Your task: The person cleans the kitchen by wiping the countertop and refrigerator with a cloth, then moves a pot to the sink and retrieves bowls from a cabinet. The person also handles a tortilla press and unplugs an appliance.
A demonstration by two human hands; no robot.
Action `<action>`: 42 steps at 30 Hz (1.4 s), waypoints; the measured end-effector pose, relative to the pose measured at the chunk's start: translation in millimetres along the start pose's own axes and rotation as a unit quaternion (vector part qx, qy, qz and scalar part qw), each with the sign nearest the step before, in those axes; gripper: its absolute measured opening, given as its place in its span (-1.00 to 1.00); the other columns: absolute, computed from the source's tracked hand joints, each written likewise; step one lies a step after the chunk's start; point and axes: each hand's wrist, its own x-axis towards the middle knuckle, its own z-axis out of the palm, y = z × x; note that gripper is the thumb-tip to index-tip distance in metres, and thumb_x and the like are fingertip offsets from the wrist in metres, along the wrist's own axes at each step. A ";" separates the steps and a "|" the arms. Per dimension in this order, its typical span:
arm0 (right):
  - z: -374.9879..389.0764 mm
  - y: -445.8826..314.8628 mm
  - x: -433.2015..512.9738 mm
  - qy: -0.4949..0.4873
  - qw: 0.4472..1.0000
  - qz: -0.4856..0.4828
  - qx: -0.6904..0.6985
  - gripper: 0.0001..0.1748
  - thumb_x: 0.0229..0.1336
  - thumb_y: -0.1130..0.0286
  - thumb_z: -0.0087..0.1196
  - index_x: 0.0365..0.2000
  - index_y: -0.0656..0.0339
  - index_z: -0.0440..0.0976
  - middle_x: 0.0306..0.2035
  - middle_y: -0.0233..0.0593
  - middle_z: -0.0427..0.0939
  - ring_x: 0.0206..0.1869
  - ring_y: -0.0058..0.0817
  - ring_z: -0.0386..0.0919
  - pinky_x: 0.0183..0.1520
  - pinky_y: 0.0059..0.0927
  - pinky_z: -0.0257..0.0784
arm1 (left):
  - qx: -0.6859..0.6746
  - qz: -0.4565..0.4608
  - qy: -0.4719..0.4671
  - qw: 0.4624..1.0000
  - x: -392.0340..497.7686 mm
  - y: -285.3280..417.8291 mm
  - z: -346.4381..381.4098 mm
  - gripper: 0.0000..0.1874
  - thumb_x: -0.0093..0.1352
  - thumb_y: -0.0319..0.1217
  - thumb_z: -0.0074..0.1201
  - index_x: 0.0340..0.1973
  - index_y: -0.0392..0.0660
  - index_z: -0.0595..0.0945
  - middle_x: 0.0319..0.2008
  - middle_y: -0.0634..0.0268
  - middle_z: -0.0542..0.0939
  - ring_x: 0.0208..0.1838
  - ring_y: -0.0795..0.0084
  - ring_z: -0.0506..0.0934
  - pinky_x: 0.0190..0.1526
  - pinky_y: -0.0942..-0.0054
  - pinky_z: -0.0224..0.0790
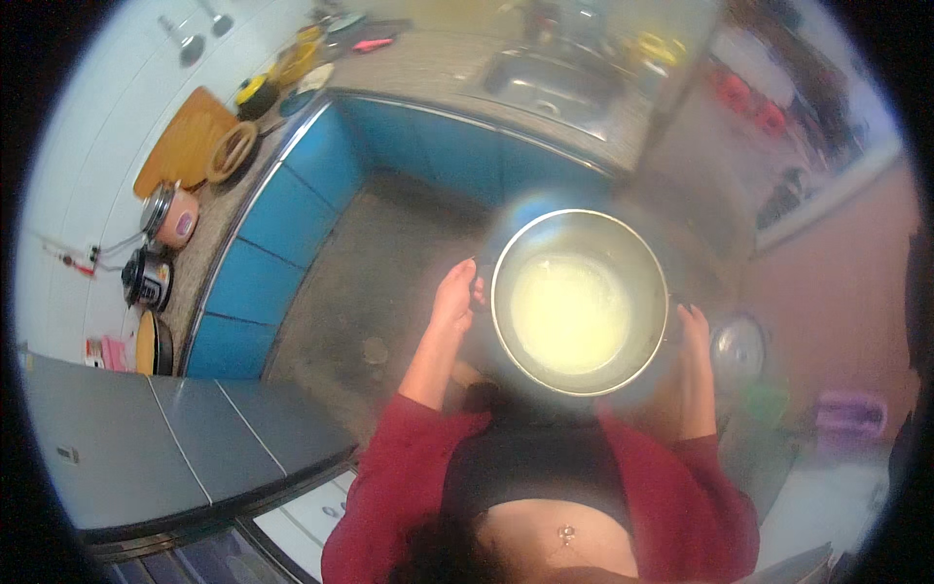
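Before my body I hold up a round, deep metal cooking pot [653,292] with a pale yellow liquid [573,314] in its bottom. My left hand [460,292] is closed on the dark side handle at the pot's left. At the opposite side my right hand [693,325] grips the other handle, which is mostly hidden by the fingers. The rim is seen from above, and the view around the pot is hazy.
A stone counter [430,66] over blue cabinets [270,212] bends round the left and far sides. It bears a steel sink [551,87], a wooden cutting board [186,142], a pink cooker [175,219] and a black-and-silver cooker [151,279]. A grey fridge [124,438] stands lower left.
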 end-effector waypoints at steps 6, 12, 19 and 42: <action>194.2 -26.5 46.2 -0.092 0.995 0.041 -0.008 -0.81 0.32 0.33 0.14 -0.33 0.25 0.46 -0.52 -0.40 0.39 -0.58 -0.55 0.35 -0.50 -0.41 0.31 | -0.039 0.043 0.053 0.997 45.6 146.1 -68.1 -0.79 0.57 -0.34 -0.03 0.03 -0.15 0.51 -0.50 0.32 0.50 -0.53 0.52 0.39 -0.50 0.45 0.33; 363.0 -92.8 122.2 -0.221 0.974 0.039 0.003 -0.76 0.31 0.29 0.18 -0.23 0.26 0.43 -0.39 -0.37 0.44 -0.46 -0.57 0.37 -0.45 -0.41 0.34 | -0.088 0.096 0.051 0.990 120.6 266.0 -110.5 -0.77 0.58 -0.38 -0.11 0.05 -0.20 0.50 -0.48 0.27 0.52 -0.51 0.50 0.41 -0.45 0.42 0.36; 535.6 -180.4 242.1 -0.344 0.939 0.000 0.003 -0.68 0.31 0.26 0.19 -0.15 0.33 0.47 -0.39 -0.40 0.44 -0.47 -0.64 0.37 -0.42 -0.48 0.36 | -0.138 0.131 0.104 0.976 234.1 358.4 -106.9 -0.82 0.57 -0.38 -0.14 -0.04 -0.17 0.48 -0.43 0.24 0.52 -0.45 0.46 0.43 -0.42 0.45 0.37; 786.2 -304.3 452.9 -0.136 0.980 -0.144 0.037 -0.70 0.29 0.32 0.17 -0.12 0.37 0.52 -0.55 -0.46 0.41 -0.55 -0.67 0.36 -0.45 -0.55 0.30 | -0.040 0.066 -0.090 0.993 692.8 640.8 -12.0 -0.76 0.58 -0.37 -0.15 0.13 -0.04 0.46 -0.41 0.29 0.50 -0.43 0.47 0.44 -0.43 0.45 0.36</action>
